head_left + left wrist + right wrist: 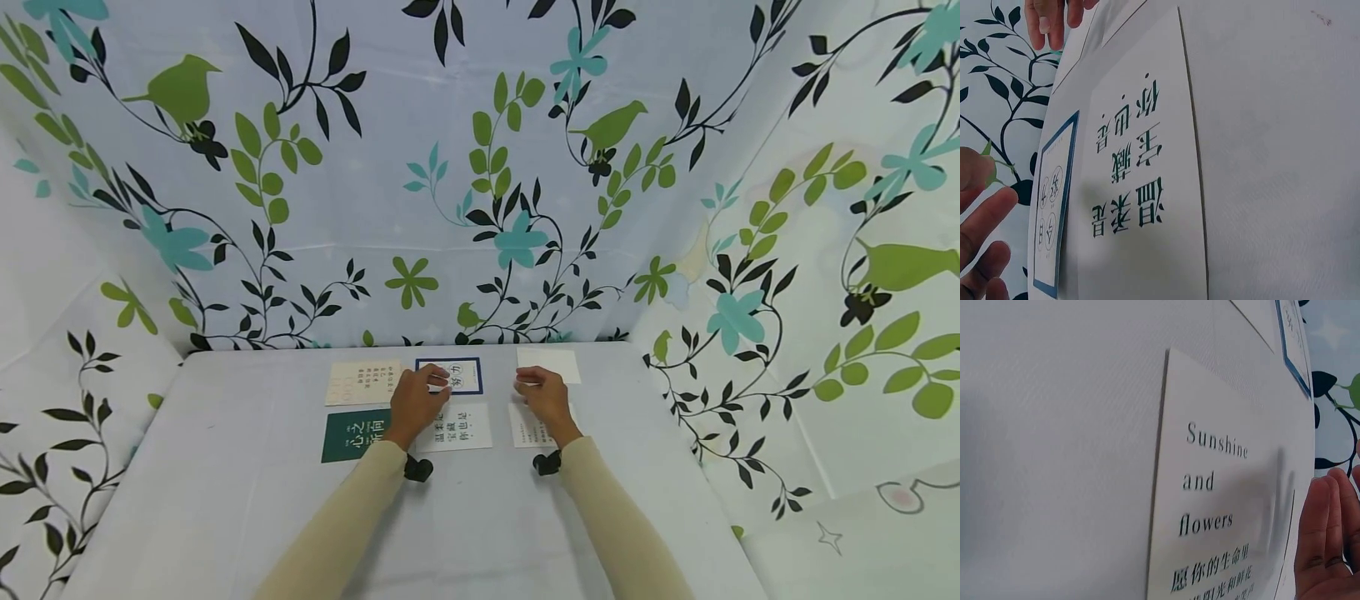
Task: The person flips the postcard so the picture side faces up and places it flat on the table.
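My left hand (414, 406) hovers over the inner edges of the cards on the left, its fingers loosely bent and holding nothing. Below its fingertips lies a blue-bordered card (468, 377); a white card with dark green characters (1141, 262) is nearer to me. My right hand (547, 402) is over the right-hand pair, fingers extended and nothing in them. A plain cream card (558, 362) lies by its fingertips. Partly under that hand in the head view is a white card printed "Sunshine and flowers" (1210, 506).
Further left lie a beige card with small print (360, 383) and a dark green card with white characters (347, 435). All sit on a white-covered table (247, 500). A patterned cloth (337, 192) hangs behind the table's far edge.
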### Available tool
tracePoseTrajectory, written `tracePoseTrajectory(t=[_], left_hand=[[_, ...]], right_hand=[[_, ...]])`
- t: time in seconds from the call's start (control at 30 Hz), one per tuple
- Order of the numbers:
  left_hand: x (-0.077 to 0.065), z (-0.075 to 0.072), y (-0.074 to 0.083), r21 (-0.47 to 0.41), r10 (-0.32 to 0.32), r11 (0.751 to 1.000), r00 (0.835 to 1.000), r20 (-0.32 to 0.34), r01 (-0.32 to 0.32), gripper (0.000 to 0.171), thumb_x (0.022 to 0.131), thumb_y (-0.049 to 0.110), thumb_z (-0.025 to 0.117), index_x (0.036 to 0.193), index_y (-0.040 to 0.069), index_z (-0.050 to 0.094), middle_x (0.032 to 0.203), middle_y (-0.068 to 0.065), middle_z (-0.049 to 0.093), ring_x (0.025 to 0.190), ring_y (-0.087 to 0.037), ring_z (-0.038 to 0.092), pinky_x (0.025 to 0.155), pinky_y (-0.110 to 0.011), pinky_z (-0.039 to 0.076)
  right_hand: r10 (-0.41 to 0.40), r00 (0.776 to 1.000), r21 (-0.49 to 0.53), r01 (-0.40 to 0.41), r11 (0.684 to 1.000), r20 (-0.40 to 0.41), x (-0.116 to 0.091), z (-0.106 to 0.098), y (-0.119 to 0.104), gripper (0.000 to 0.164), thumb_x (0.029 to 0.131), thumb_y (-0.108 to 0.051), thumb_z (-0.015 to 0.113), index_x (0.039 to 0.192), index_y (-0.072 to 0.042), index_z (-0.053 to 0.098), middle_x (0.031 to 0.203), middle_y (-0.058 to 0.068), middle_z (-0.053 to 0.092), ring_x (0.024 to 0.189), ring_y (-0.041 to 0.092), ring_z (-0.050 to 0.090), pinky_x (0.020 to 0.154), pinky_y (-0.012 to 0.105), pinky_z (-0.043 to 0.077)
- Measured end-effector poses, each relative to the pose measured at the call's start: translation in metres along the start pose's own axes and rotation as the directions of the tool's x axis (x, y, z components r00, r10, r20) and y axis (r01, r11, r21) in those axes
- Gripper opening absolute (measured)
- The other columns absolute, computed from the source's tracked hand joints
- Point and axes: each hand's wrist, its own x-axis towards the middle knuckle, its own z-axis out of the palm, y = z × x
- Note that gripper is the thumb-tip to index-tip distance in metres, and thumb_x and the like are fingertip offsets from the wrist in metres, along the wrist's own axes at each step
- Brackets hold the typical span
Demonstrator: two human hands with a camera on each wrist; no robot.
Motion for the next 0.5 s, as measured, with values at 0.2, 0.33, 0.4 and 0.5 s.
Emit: tracePoseTrajectory(t=[0.2, 0.33, 0.4, 0.5], left_hand=[[0.0, 0.01, 0.008, -0.018, 0.024, 1.0, 1.0, 0.015, -0.023, 0.025, 0.094, 0.022, 0.081, 0.118, 0.018, 0.075, 0.113, -0.003, 0.081, 0.112, -0.025, 0.06, 0.099, -0.049, 0.049], [0.0, 0.017, 0.012, -0.022, 0.033, 0.999, 0.998, 0.044, -0.032, 0.026, 0.095, 0.021, 0.08, 0.12, 0.019, 0.074, 0.118, -0.002, 0.08, 0.114, -0.025, 0.06, 0.101, -0.049, 0.051], [0.0, 0.019, 0.014, -0.026, 0.034, 0.999, 0.997, 0.065, -0.032, 0.027, 0.095, 0.021, 0.079, 0.122, 0.02, 0.074, 0.121, -0.002, 0.079, 0.113, -0.024, 0.059, 0.101, -0.048, 0.052], [-0.002, 0.021, 0.02, -0.041, 0.056, 0.998, 0.995, 0.088, -0.053, 0.028, 0.096, 0.02, 0.078, 0.124, 0.019, 0.073, 0.125, -0.003, 0.078, 0.115, -0.025, 0.059, 0.103, -0.049, 0.052]], right_hand=[[-0.01, 1.0, -0.023, 0.009, 1.0, -0.021, 0.001, -0.009, 0.004, 0.032, 0.098, -0.02, 0.077, 0.129, -0.011, 0.074, 0.121, 0.006, 0.077, 0.1, 0.024, 0.075, 0.079, 0.03, 0.061], [-0.004, 0.999, -0.04, 0.003, 0.999, -0.037, 0.001, -0.015, 0.005, 0.033, 0.1, -0.019, 0.075, 0.132, -0.011, 0.073, 0.123, 0.007, 0.076, 0.102, 0.023, 0.074, 0.08, 0.03, 0.061], [-0.002, 0.999, -0.053, -0.001, 0.999, -0.05, 0.001, -0.018, 0.005, 0.034, 0.1, -0.019, 0.074, 0.132, -0.011, 0.072, 0.124, 0.007, 0.076, 0.103, 0.024, 0.074, 0.081, 0.031, 0.061], [0.004, 0.998, -0.06, -0.008, 0.998, -0.064, 0.002, -0.024, 0.007, 0.034, 0.1, -0.019, 0.074, 0.133, -0.011, 0.071, 0.125, 0.007, 0.075, 0.103, 0.024, 0.074, 0.081, 0.031, 0.06]])
